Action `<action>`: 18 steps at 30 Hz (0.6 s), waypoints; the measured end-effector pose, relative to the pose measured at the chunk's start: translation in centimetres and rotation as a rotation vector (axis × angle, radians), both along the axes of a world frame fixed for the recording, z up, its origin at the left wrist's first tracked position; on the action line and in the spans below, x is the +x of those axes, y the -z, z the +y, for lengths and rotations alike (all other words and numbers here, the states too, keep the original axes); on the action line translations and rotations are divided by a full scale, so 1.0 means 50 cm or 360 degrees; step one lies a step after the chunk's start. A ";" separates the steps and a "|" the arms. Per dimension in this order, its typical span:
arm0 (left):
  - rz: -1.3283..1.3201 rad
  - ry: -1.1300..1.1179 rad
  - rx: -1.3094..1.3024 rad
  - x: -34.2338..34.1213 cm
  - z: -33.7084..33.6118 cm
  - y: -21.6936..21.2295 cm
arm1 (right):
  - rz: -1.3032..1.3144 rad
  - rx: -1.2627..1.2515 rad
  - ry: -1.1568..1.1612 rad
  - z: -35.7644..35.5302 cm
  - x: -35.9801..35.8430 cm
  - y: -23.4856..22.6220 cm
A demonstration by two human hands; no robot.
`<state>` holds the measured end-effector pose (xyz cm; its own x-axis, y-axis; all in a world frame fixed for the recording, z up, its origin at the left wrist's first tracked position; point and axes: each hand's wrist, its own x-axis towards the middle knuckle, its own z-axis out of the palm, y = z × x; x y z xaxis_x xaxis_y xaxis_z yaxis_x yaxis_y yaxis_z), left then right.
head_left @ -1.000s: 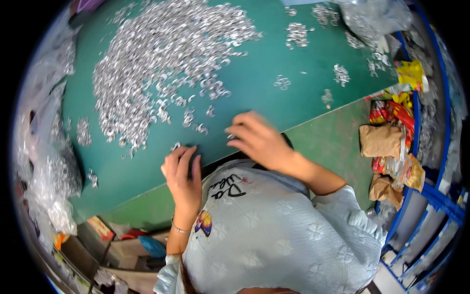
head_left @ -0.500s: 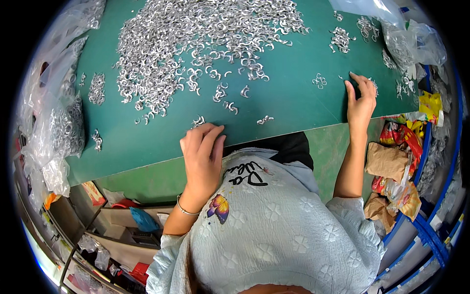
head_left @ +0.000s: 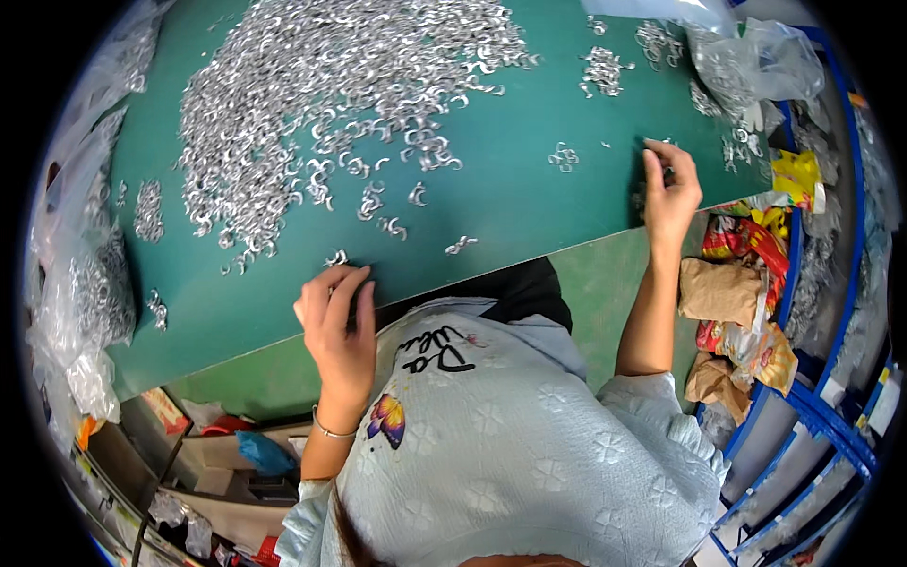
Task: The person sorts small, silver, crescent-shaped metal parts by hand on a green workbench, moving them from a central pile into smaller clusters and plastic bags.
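Observation:
My left hand (head_left: 338, 326) rests at the near edge of the green table (head_left: 515, 194), fingers bent down and thumb apart, close behind a few small silvery curved metal pieces (head_left: 336, 257). Nothing shows in its grasp, though the palm is hidden. Further right, my right hand (head_left: 673, 194) is over the table with thumb and forefinger tips brought together; whatever may be between them is too small or hidden. A small cluster of metal rings (head_left: 563, 158) lies left of it. A large heap of the same crescent-shaped pieces (head_left: 312, 85) covers the far left of the table.
Small groups of pieces lie at the table's left (head_left: 149, 210) and far right (head_left: 603, 72). Clear plastic bags of pieces (head_left: 99, 293) line the left side; another bag (head_left: 756, 61) sits at the right. Paper and colourful packages (head_left: 723, 291) and blue racks (head_left: 822, 425) stand on the right.
The whole view has shifted, so the table contents appear further left. My right thumb and forefinger have drawn closer together. My left hand stays beside the same few pieces.

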<state>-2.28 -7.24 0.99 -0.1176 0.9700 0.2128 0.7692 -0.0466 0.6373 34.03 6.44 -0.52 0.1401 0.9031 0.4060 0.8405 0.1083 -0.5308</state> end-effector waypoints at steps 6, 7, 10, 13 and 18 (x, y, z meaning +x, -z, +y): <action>-0.0022 -0.0011 0.0031 0.004 0.001 0.002 | -0.0280 0.0006 -0.0333 0.009 -0.052 -0.011; -0.0012 -0.0021 0.0033 0.001 0.000 0.001 | -0.0322 0.0050 -0.0361 0.011 -0.052 -0.006; -0.0027 -0.0034 0.0003 0.002 0.003 -0.006 | -0.0463 0.0142 -0.0364 0.017 -0.048 0.002; -0.0047 -0.0065 -0.0013 -0.004 -0.006 -0.012 | -0.0136 0.0025 -0.0326 -0.004 -0.085 -0.015; -0.0673 0.0034 -0.0108 0.022 -0.017 -0.025 | 0.0950 -0.0705 -0.0891 -0.093 -0.243 -0.071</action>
<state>-1.20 -8.08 2.26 -0.1604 0.9833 0.0860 0.4387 -0.0070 0.8986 21.87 1.79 3.02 -0.2882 0.9575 0.0092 0.3011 0.0997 -0.9484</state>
